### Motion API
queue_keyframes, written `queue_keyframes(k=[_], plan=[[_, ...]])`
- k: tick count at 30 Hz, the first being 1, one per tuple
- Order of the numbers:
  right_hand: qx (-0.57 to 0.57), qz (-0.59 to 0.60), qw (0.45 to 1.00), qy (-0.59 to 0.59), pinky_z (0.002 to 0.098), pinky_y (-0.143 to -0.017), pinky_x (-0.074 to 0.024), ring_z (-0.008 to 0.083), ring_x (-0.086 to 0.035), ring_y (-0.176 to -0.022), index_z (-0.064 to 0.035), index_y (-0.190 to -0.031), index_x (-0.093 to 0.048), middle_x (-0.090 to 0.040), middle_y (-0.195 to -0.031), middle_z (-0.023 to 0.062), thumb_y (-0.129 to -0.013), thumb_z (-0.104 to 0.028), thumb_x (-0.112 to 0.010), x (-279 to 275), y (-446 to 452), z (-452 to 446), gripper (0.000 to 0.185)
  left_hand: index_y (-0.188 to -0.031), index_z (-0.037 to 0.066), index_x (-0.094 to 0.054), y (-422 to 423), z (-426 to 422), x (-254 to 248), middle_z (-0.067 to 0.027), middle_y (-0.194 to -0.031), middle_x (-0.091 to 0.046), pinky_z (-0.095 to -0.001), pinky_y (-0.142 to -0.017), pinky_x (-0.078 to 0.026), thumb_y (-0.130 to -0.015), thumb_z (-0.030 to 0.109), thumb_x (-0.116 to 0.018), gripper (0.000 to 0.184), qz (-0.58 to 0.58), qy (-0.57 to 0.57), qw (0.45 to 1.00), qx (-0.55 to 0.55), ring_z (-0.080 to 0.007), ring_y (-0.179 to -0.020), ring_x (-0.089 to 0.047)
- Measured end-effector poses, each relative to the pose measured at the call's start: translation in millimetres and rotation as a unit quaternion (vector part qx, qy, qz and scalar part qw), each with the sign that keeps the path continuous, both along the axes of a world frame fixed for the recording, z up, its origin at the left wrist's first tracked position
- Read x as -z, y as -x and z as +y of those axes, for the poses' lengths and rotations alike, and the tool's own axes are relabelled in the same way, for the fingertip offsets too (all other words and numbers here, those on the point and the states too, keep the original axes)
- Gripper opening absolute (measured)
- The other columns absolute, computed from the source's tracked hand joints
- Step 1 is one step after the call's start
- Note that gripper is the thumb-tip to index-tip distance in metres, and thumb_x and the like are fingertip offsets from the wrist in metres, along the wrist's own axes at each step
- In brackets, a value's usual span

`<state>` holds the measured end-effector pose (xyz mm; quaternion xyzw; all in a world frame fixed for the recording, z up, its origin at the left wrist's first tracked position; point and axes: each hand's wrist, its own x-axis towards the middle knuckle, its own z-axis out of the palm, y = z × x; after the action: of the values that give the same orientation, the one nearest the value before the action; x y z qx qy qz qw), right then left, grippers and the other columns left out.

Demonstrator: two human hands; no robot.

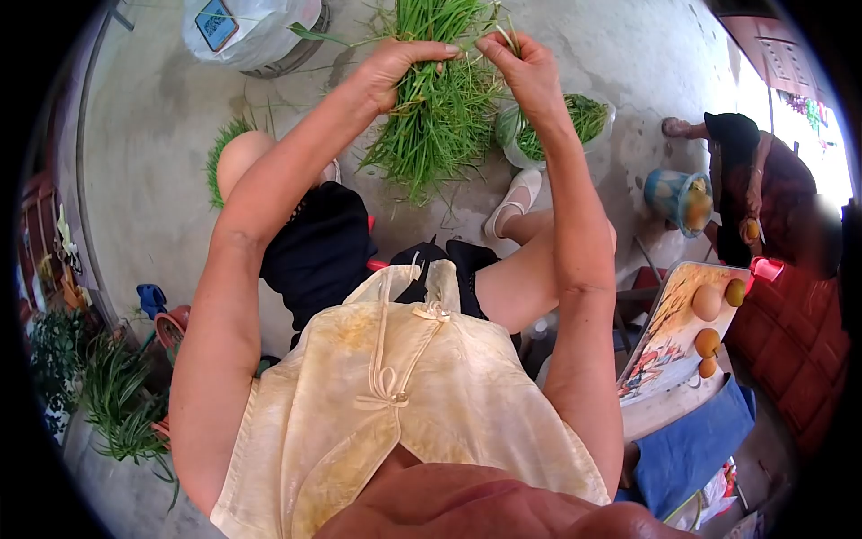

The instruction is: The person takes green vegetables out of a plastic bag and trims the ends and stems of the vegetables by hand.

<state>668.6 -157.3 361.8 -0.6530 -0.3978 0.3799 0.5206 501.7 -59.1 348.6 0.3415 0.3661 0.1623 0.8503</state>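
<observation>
Cream sleeveless top [310, 404], yellowish patches [339, 328], knotted ties [384, 400], dark bottoms [319, 260], white shoe [523, 186]

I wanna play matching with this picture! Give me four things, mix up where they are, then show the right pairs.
Things:
1. Green bunch
2. QR-code card
3. Blue bucket
4. Patterned board

Places:
A. On white plastic
B. Under round fruits
C. In the left hand
D. Near the other person

Pairs: 1-C, 2-A, 3-D, 4-B
</observation>
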Motion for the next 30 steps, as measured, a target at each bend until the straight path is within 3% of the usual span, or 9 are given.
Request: queue_keyframes(k=[4,9,12,15,24,30], plan=[[0.155,-0.030,0.979,-0.127,0.0189,-0.050,-0.0306,0.0007,-0.037,-0.056,-0.0060,-0.085,-0.066,-0.048,-0.064,-0.0100,-0.083,-0.019,-0.066,-4,-11,5,0.013,-0.087,-0.003,-0.065,4,0,-10,-0.0061,-0.075,-0.065,-0.0252,-0.053,-0.051,-0.074,0.009,-0.070,0.018,0.004,0.013,1.000,0.023,-0.0129,-0.059,-0.060],[0.095,-0.233,0.968,0.018,0.0162,-0.053,-0.0322,0.0005,-0.041,-0.059,-0.0054,-0.095,-0.068,-0.052,-0.065,-0.0084,-0.083,-0.023,-0.066,-17,-27,-5,0.022,-0.088,-0.002,-0.065,8,1,-14,-0.0064,-0.078,-0.065,-0.0249,-0.053,-0.052,-0.075,0.010,-0.070,0.019,-0.008,0.010,1.000,0.029,-0.0118,-0.060,-0.060],[0.056,-0.034,0.993,-0.101,0.0160,-0.050,-0.0291,-0.0004,-0.040,-0.056,-0.0065,-0.095,-0.068,-0.050,-0.064,-0.0093,-0.082,-0.025,-0.067,-12,-8,-2,0.023,-0.090,-0.002,-0.064,7,2,-11,-0.0066,-0.078,-0.065,-0.0252,-0.054,-0.052,-0.075,0.010,-0.070,0.020,-0.008,0.018,0.999,0.042,-0.0117,-0.060,-0.060],[-0.032,0.042,0.998,-0.044,0.0186,-0.052,-0.0355,0.0015,-0.045,-0.060,-0.0044,-0.090,-0.066,-0.057,-0.069,-0.0073,-0.081,-0.019,-0.067,-15,3,-1,0.017,-0.091,-0.002,-0.064,3,-2,-9,-0.0064,-0.078,-0.066,-0.0254,-0.054,-0.052,-0.075,0.010,-0.070,0.021,-0.010,0.029,0.998,0.047,-0.0117,-0.060,-0.060],[-0.017,0.067,0.995,0.078,0.0208,-0.052,-0.0332,0.0019,-0.043,-0.059,-0.0049,-0.080,-0.065,-0.051,-0.064,-0.0073,-0.077,-0.026,-0.071,-11,-10,0,0.023,-0.092,0.001,-0.064,-4,-5,-12,-0.0037,-0.079,-0.065,-0.0231,-0.056,-0.050,-0.076,0.011,-0.070,0.020,-0.004,0.019,0.999,0.042,-0.0097,-0.062,-0.059],[-0.047,0.047,0.996,0.051,0.0204,-0.055,-0.0360,0.0026,-0.046,-0.062,-0.0042,-0.080,-0.065,-0.055,-0.067,-0.0049,-0.078,-0.023,-0.070,0,-3,3,0.019,-0.088,0.001,-0.065,-3,-10,-8,-0.0037,-0.075,-0.064,-0.0237,-0.055,-0.049,-0.072,0.008,-0.073,0.019,0.000,-0.032,0.999,0.026,-0.0106,-0.061,-0.059]])
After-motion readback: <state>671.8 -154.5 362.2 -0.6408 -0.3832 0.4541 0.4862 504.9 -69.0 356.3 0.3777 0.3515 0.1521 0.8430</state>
